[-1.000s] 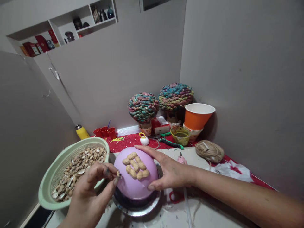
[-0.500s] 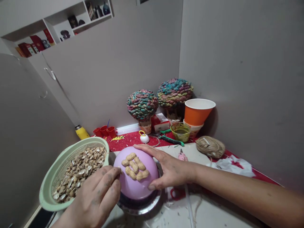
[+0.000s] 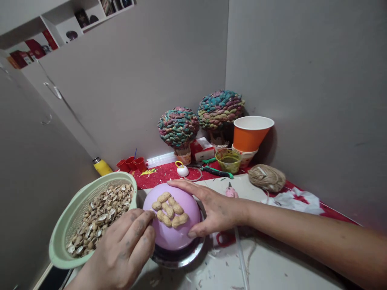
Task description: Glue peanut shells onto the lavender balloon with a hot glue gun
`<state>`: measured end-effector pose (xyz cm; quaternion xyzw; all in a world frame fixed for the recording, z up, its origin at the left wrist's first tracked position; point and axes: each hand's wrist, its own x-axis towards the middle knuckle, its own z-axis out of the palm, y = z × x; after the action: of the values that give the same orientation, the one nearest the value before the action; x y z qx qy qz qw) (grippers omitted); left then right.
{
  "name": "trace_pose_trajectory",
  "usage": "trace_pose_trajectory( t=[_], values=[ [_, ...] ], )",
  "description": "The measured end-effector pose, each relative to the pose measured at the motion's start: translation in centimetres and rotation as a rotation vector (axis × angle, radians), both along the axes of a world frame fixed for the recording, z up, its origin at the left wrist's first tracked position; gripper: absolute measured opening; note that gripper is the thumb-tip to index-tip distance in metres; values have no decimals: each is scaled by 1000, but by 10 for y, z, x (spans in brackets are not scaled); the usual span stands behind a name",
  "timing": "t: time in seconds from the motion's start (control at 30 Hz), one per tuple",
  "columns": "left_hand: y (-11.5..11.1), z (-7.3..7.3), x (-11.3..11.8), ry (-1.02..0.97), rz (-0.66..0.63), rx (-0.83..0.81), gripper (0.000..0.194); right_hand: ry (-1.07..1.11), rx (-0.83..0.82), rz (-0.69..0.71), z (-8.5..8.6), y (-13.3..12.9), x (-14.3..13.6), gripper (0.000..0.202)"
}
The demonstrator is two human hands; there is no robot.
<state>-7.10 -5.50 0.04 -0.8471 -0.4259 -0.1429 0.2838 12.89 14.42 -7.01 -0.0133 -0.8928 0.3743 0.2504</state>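
Note:
A pink-purple balloon [image 3: 169,240] rests on a round metal bowl [image 3: 189,259]. Several peanut shells [image 3: 168,210] lie in a rough ring on its upper face. My right hand [image 3: 208,209] spans the balloon's right side, thumb low and fingers over the top, steadying it. Close against the balloon's left side, my left hand [image 3: 130,237] is closed in a pinch; a small tan tip, seemingly a peanut shell, shows at its fingertips, mostly hidden. To the left stands a green colander [image 3: 57,237] filled with split peanut shells [image 3: 99,219].
Two colourful shell-covered balloon shapes [image 3: 178,127] stand at the back. Right of them are orange paper cups [image 3: 249,139], a stained plastic bowl [image 3: 229,161] and a twine ball [image 3: 266,177]. Pliers [image 3: 216,172] and a pink glue gun [image 3: 231,192] lie behind my right arm.
The view has shifted slightly, moving the background up and left. My left fingertips have come a little closer to the shells on the balloon. My right hand keeps its hold.

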Motion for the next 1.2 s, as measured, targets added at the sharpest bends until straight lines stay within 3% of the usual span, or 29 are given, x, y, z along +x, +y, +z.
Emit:
trace_pose_trajectory(
  t=[0.73, 1.1, 1.2],
  values=[
    [1, -9, -2, -37, -15, -26, 25, 53, 38, 23, 4, -1, -1, 111],
    [6, -21, 8, -647, 27, -81, 37, 69, 61, 66, 0, 0, 0, 112],
    [7, -25, 11, -748, 119, -85, 30, 77, 68, 63, -1, 0, 1, 113]
  ],
)
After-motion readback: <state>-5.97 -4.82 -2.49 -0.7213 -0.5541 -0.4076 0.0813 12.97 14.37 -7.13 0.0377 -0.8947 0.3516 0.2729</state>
